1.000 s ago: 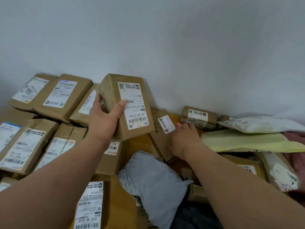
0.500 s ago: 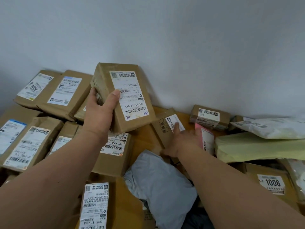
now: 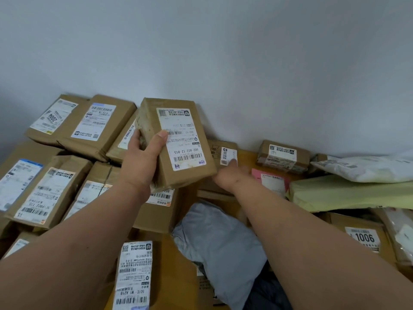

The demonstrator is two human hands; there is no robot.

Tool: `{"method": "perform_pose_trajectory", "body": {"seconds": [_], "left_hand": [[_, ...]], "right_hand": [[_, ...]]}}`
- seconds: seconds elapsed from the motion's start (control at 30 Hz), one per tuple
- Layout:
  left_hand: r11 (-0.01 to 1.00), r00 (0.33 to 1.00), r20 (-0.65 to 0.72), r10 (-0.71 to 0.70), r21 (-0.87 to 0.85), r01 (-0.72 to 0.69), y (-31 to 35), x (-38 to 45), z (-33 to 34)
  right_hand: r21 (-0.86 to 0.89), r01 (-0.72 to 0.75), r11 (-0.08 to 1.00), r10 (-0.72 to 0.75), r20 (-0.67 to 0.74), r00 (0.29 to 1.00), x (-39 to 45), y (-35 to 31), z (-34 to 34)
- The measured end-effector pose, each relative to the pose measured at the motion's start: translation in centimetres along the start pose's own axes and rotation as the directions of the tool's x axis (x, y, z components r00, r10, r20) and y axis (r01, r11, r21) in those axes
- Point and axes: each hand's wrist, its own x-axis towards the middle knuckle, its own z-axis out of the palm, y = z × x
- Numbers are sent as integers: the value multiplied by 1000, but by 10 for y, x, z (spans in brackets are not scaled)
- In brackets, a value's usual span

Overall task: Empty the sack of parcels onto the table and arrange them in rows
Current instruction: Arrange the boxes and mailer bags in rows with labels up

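1. Far left, brown parcels (image 3: 48, 191) lie flat in rows with their white labels up; two more brown parcels (image 3: 89, 124) sit against the grey wall (image 3: 245, 63).
2. The left hand (image 3: 143, 157) grips a brown paper parcel (image 3: 176, 142) lifted above the rows, thumb on its labelled face and fingers curled round its left edge (label reads 502-602-12-815).
3. Just right of it, the right hand (image 3: 230, 173) reaches forward, fingers extended and touching a small brown box (image 3: 223, 155) near the wall; whether it grasps anything I cannot tell.
4. Under the right forearm lies a grey soft bag (image 3: 219, 240).
5. Beside the right hand is a pink parcel (image 3: 270, 180), and behind it a small taped carton (image 3: 283, 156).
6. Far right, a white mailer (image 3: 366, 168) rests on a pale green mailer (image 3: 348, 193), with a box marked 1006 (image 3: 362, 238) nearer the camera.
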Motion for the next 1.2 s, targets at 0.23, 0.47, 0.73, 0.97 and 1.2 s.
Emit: {"method": "perform_pose_trajectory", "body": {"seconds": [0.23, 0.47, 0.73, 0.97, 1.2], "left_hand": [[998, 999, 32, 9, -61, -7, 3, -2, 2], [996, 979, 190, -79, 62, 69, 7, -15, 29], [976, 936, 282, -211, 106, 189, -6, -20, 57], [941, 930, 298, -214, 318, 114, -21, -20, 62], [913, 962, 215, -170, 403, 71, -23, -28, 58]], "right_hand": [[284, 180, 942, -182, -19, 983, 4, 25, -3], [871, 24, 491, -271, 127, 954, -12, 32, -30], [925, -118, 361, -428, 277, 860, -26, 55, -38], [914, -281, 294, -271, 361, 892, -16, 76, -23], [925, -268, 268, -206, 327, 922, -2, 73, -32]]}}
